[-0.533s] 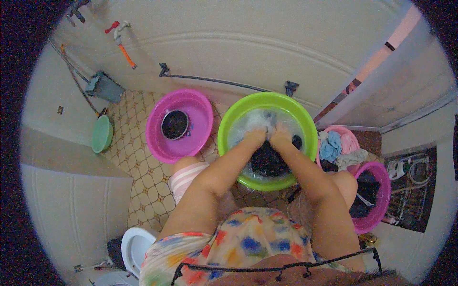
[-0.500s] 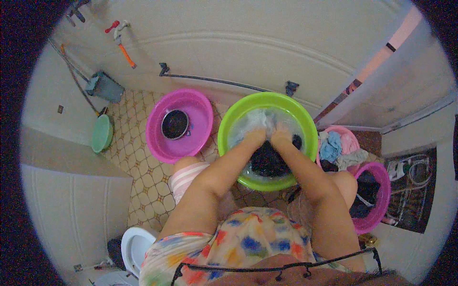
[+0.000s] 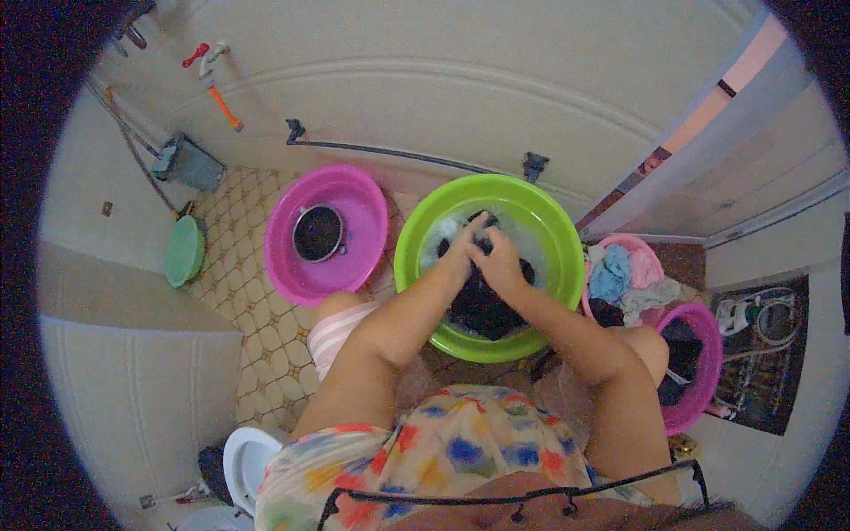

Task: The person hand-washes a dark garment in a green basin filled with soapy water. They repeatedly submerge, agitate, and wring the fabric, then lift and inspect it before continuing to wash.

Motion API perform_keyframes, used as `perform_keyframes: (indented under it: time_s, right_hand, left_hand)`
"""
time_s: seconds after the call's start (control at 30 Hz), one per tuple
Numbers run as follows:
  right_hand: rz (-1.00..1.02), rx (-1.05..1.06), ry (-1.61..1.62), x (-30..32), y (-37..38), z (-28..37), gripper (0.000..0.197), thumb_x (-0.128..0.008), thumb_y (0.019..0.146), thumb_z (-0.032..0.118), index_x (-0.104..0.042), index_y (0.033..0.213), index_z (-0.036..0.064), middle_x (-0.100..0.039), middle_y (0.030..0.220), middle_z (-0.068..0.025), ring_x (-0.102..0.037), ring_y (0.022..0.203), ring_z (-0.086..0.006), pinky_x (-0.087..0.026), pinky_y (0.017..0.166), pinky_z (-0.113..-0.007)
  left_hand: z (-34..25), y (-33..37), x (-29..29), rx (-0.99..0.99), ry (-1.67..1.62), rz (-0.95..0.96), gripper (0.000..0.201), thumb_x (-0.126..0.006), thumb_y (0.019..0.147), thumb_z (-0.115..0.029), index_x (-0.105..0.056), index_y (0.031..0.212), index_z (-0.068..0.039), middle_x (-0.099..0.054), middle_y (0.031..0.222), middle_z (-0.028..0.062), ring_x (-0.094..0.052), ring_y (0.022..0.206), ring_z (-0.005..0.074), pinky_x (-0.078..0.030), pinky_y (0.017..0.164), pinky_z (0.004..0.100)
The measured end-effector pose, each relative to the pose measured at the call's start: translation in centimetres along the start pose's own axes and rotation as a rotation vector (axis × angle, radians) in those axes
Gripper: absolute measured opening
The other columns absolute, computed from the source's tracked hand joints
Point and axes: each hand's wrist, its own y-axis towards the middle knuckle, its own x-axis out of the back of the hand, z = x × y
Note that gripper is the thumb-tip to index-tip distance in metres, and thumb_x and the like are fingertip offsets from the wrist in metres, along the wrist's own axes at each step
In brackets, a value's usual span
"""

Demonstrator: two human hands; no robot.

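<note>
A lime-green basin [image 3: 567, 232] of soapy water stands on the floor in front of me. Dark, wet cloth [image 3: 482, 305] lies bunched in it, and a fold of it shows around my fingers. My left hand [image 3: 462, 246] is over the far half of the basin, gripping the dark cloth. Close against it, my right hand [image 3: 500, 261] has its fingers bent onto the same cloth, and the two hands meet. Some fingertips are hidden by the cloth and by each other. Pale suds float beside the hands.
Left of the green basin is a pink basin [image 3: 282, 265] holding a dark round pan-like vessel [image 3: 317, 234]. At right are a pink tub of clothes [image 3: 651, 257] and a magenta basin [image 3: 711, 372] with dark clothes. A pipe [image 3: 390, 152] runs along the wall; a toilet seat [image 3: 239, 460] is lower left.
Both hands have risen from the water and come together, with dark cloth at the fingers. The whitish patch near them has shrunk. The view has shifted slightly.
</note>
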Motion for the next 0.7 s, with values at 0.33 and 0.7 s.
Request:
perform_keyframes:
  time_s: [0.33, 0.7]
  right_hand:
    - [0.113, 0.038, -0.391, 1.4, 1.5, 0.0, 0.030, -0.049, 0.081, 0.032, -0.059, 0.087, 0.0037, -0.058, 0.089, -0.0210, -0.057, 0.078, -0.0380, -0.045, 0.068, -0.045]
    - [0.302, -0.237, -0.505, 2.6, 2.6, -4.6, 0.062, -0.060, 0.076, 0.042, -0.044, 0.116, -0.0016, -0.049, 0.113, -0.0254, -0.049, 0.106, -0.0371, -0.037, 0.092, -0.042]
  left_hand:
    - [-0.4, -2.4, -3.2, 0.057, 0.006, -0.112, 0.036, -0.041, 0.089, -0.036, -0.053, 0.105, -0.006, -0.056, 0.101, 0.0091, -0.051, 0.094, 0.0216, -0.038, 0.086, 0.0340]
    - [1.9, 3.0, 3.4, 0.043, 0.006, -0.433, 0.031, -0.051, 0.081, -0.023, -0.052, 0.105, -0.003, -0.057, 0.093, 0.0117, -0.053, 0.085, 0.0248, -0.045, 0.067, 0.0409]
